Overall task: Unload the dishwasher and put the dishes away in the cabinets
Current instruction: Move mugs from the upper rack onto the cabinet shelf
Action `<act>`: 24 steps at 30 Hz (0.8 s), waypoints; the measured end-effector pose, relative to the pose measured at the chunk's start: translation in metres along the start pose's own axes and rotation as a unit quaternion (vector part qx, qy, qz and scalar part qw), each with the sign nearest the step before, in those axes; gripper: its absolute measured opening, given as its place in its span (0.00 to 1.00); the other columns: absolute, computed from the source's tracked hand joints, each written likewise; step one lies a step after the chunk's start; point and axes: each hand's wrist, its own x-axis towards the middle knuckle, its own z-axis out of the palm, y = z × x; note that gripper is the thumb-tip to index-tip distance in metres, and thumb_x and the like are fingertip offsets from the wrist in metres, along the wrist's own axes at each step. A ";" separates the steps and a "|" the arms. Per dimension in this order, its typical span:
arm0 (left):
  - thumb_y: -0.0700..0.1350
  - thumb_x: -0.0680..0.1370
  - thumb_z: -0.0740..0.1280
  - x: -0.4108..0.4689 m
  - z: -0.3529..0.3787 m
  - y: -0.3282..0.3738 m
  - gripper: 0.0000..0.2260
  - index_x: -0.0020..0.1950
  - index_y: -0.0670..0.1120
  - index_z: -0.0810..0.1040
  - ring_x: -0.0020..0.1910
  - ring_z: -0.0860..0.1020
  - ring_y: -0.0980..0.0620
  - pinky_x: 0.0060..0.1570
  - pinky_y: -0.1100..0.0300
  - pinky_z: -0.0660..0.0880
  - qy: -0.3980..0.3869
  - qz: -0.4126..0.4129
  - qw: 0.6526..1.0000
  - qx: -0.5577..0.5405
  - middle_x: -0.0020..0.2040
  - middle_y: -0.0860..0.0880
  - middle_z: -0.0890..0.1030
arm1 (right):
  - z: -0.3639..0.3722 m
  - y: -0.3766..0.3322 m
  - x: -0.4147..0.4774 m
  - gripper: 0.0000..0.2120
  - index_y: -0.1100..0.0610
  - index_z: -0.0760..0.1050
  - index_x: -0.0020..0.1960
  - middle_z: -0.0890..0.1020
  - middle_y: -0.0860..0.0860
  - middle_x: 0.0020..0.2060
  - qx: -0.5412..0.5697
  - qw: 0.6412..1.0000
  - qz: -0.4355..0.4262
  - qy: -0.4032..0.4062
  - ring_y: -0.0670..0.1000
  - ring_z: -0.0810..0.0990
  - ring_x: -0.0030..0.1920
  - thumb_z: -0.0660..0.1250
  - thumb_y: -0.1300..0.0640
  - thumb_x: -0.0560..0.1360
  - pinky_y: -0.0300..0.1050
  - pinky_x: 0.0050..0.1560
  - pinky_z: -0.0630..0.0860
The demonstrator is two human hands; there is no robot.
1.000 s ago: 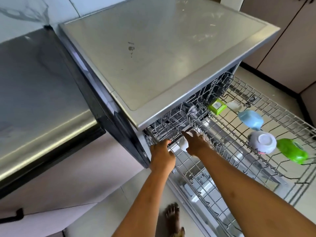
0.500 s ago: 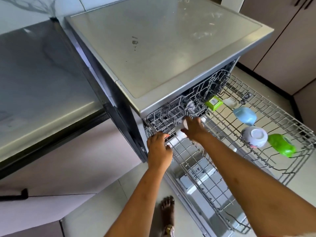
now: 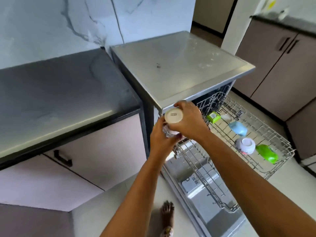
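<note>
Hands: right hand [image 3: 189,121] is gripping a small white ceramic cup [image 3: 173,115] upside-down, stamped base facing the camera. Left hand [image 3: 161,135] is curling round a small clear item [image 3: 168,132] just under the cup.
Change: a second ago both hands were working low at the near-left corner of the pulled-out wire upper rack [image 3: 277,139]. Now both are lifting clear of it, carrying their pieces up in front of the brushed steel dishwasher top [image 3: 179,69]. View is rising too, taking in more kitchen.
Meaning: two pieces are leaving the rack, so the pick is looking done and a cabinet is likely coming next. Pale cabinet door [image 3: 95,147] under the dark countertop [image 3: 59,93] is sitting nearest, on the left.
Remaining: square lime-green container [image 3: 213,117], light blue cup [image 3: 238,128], upturned white bowl [image 3: 246,145] and bright green plastic piece [image 3: 267,153] are sitting in the rack, well apart from the hands.
Hidden: clear item is mostly covered by both hands and blurring, so glass or plastic, cannot tell. Cup's rim and any handle are hiding behind the right palm. Forearms are covering the rack's near-left corner. Open dishwasher door [image 3: 205,190] is getting cut off at the bottom edge.
</note>
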 end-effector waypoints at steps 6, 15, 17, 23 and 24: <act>0.43 0.69 0.76 -0.018 -0.099 0.072 0.22 0.60 0.46 0.74 0.52 0.80 0.55 0.51 0.63 0.78 0.136 0.092 0.984 -0.063 0.52 0.53 0.81 | -0.040 -0.126 -0.035 0.34 0.51 0.65 0.68 0.74 0.43 0.53 0.136 0.978 -0.160 -0.017 0.41 0.74 0.51 0.76 0.49 0.66 0.30 0.49 0.74; 0.35 0.70 0.72 -0.045 -0.231 0.140 0.18 0.57 0.46 0.75 0.48 0.81 0.55 0.44 0.65 0.79 0.225 0.104 0.949 -0.193 0.50 0.47 0.81 | -0.028 -0.233 -0.059 0.42 0.41 0.54 0.71 0.71 0.41 0.61 0.232 0.923 -0.305 -0.022 0.39 0.72 0.63 0.75 0.60 0.68 0.27 0.62 0.68; 0.36 0.69 0.74 -0.044 -0.253 0.152 0.17 0.54 0.48 0.75 0.49 0.81 0.52 0.43 0.64 0.79 0.261 0.112 0.940 -0.189 0.51 0.46 0.81 | -0.022 -0.258 -0.059 0.41 0.37 0.53 0.68 0.72 0.45 0.64 0.192 0.919 -0.343 -0.013 0.40 0.70 0.65 0.74 0.61 0.69 0.25 0.64 0.64; 0.47 0.63 0.79 -0.019 -0.303 0.203 0.19 0.49 0.50 0.75 0.46 0.82 0.50 0.45 0.56 0.80 0.342 0.122 0.916 -0.171 0.47 0.48 0.82 | -0.014 -0.332 -0.029 0.32 0.48 0.65 0.70 0.74 0.45 0.63 0.114 0.892 -0.417 0.131 0.41 0.69 0.63 0.74 0.55 0.70 0.25 0.61 0.60; 0.48 0.63 0.79 -0.014 -0.311 0.212 0.18 0.48 0.51 0.75 0.45 0.82 0.50 0.46 0.54 0.80 0.353 0.122 0.914 -0.155 0.46 0.48 0.82 | -0.015 -0.344 -0.022 0.30 0.51 0.67 0.69 0.75 0.46 0.61 0.109 0.886 -0.423 0.154 0.43 0.71 0.61 0.74 0.56 0.70 0.27 0.61 0.63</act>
